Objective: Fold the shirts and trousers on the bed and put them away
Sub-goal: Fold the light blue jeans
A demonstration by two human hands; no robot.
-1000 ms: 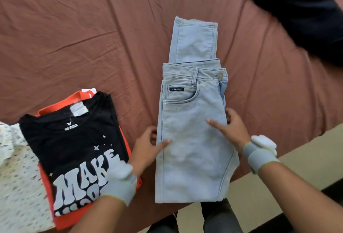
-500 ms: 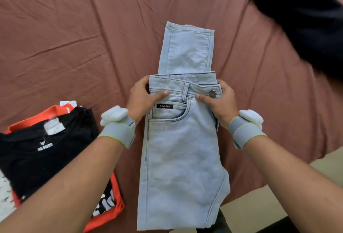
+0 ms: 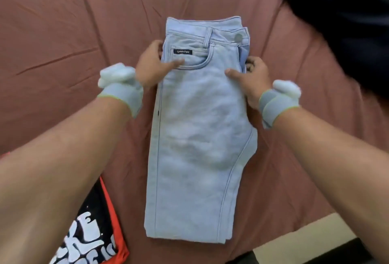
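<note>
Here, one folded jeans (image 3: 197,137) – two hands (gripping edges), left hand (image 3: 152,66), right hand (image 3: 251,78).

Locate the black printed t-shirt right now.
Head view, bottom-left corner: the black printed t-shirt lies on an orange garment on the bed sheet, left of the folded jeans, partly hidden under the left forearm.

Pale blue jeans (image 3: 200,137) lie folded lengthwise on the bed (image 3: 63,32), waistband farthest away, with a folded black printed shirt (image 3: 92,232) to their left.
</note>
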